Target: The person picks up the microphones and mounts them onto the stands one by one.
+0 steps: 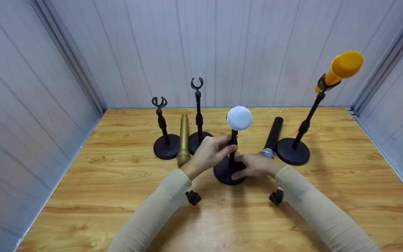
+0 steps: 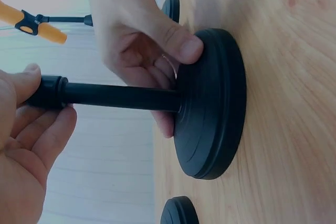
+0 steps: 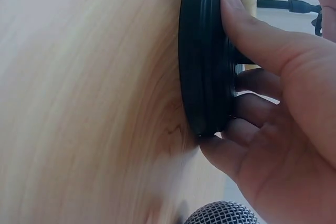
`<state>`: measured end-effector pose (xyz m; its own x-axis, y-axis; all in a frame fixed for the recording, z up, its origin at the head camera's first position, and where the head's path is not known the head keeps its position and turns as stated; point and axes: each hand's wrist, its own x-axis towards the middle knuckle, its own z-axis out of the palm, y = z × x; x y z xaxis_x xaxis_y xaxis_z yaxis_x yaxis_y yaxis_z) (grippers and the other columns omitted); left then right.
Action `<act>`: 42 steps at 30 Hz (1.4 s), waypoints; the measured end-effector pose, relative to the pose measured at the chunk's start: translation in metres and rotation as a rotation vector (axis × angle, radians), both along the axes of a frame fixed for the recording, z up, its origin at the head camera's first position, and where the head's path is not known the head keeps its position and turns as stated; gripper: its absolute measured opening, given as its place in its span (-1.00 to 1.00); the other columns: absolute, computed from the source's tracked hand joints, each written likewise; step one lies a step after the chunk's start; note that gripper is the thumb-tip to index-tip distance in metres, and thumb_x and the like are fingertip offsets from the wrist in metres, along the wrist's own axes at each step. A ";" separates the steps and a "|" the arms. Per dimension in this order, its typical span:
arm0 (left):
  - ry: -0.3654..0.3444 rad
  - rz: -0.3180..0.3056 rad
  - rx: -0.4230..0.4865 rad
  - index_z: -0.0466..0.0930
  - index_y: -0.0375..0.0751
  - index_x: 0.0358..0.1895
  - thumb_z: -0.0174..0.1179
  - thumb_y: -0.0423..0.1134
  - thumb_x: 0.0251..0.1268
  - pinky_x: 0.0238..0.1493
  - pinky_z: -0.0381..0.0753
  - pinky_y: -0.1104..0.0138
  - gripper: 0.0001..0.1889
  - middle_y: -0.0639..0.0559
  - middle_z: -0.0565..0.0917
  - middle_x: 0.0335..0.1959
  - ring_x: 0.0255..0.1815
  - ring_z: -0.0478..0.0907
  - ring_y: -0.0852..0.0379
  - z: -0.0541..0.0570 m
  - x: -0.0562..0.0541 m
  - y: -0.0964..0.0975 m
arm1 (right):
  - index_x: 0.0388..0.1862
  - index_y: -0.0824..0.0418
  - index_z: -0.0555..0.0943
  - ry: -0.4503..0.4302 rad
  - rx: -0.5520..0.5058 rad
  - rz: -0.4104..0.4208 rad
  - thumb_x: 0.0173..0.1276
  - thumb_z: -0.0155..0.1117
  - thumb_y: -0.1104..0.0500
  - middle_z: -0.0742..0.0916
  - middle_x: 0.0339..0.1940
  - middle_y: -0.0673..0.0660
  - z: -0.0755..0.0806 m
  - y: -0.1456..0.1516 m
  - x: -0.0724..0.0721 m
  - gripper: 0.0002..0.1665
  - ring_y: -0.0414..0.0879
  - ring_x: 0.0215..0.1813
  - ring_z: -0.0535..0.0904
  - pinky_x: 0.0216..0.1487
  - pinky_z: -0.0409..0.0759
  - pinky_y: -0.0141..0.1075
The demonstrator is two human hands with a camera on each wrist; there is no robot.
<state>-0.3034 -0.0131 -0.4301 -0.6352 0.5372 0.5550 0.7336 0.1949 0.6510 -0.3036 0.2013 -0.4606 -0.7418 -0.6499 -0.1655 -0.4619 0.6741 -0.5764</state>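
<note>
My right hand (image 1: 256,165) grips the base (image 2: 210,114) of the stand (image 1: 223,172) between my hands, while my left hand (image 1: 211,151) pinches its pole (image 2: 123,96). Tilting it could shake loose the white microphone (image 1: 239,118) above my left hand; a rightward slip could send the black microphone (image 1: 273,134) beside my right hand rolling.

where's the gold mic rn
In the head view, just left of centre, the gold mic lies on the table between the short empty stand and taller empty stand.
</note>
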 end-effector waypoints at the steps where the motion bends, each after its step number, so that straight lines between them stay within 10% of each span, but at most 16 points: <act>1: -0.002 0.002 0.003 0.73 -0.26 -0.11 0.27 -0.26 0.46 -0.38 0.64 0.42 -0.86 0.06 0.78 -0.30 -0.30 0.75 0.18 0.000 0.000 -0.001 | 0.05 0.22 0.62 0.003 0.000 0.006 0.30 0.47 -0.17 0.69 0.13 0.13 -0.001 -0.001 0.000 -0.43 -0.02 0.13 0.58 0.23 0.52 0.00; 13: -0.137 -0.028 0.005 0.76 -0.29 -0.04 0.36 -0.26 0.36 -0.30 0.71 0.37 -0.79 0.03 0.80 -0.21 -0.22 0.74 0.26 0.006 -0.007 -0.001 | 0.18 0.23 0.62 -0.008 0.005 -0.027 0.29 0.48 -0.16 0.67 0.22 0.16 -0.002 0.000 0.001 -0.35 0.06 0.27 0.55 0.32 0.46 0.02; 23: -0.649 -0.436 -0.028 0.47 -0.39 0.37 0.23 -0.40 0.44 0.41 0.36 0.21 -0.53 -0.09 0.54 0.36 0.44 0.39 0.09 0.017 -0.035 -0.009 | 0.15 0.23 0.61 0.005 -0.009 -0.005 0.30 0.47 -0.16 0.69 0.05 0.08 0.000 0.002 -0.001 -0.37 -0.03 0.07 0.59 0.20 0.53 -0.03; 33: -0.534 -0.370 0.014 0.67 -0.45 0.07 0.33 -0.43 0.34 0.13 0.62 0.18 -0.72 -0.11 0.76 -0.06 0.09 0.67 0.02 0.013 -0.034 -0.004 | 0.26 0.27 0.57 0.017 0.000 0.006 0.33 0.47 -0.08 0.67 0.20 0.17 0.001 0.002 0.003 -0.34 0.05 0.26 0.55 0.31 0.47 -0.01; 42: -0.397 -0.160 0.064 0.79 -0.26 -0.07 0.51 -0.30 0.17 -0.05 0.71 0.23 -0.74 0.02 0.81 -0.21 -0.11 0.76 0.10 0.008 -0.023 0.003 | 0.18 0.26 0.63 0.021 0.027 -0.012 0.31 0.48 -0.10 0.70 0.15 0.16 0.004 0.000 0.006 -0.39 0.06 0.22 0.58 0.28 0.49 0.01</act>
<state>-0.3268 -0.0101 -0.4224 -0.7175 0.6188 0.3197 0.4412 0.0487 0.8961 -0.2979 0.2009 -0.4567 -0.7534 -0.6360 -0.1671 -0.4654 0.6952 -0.5479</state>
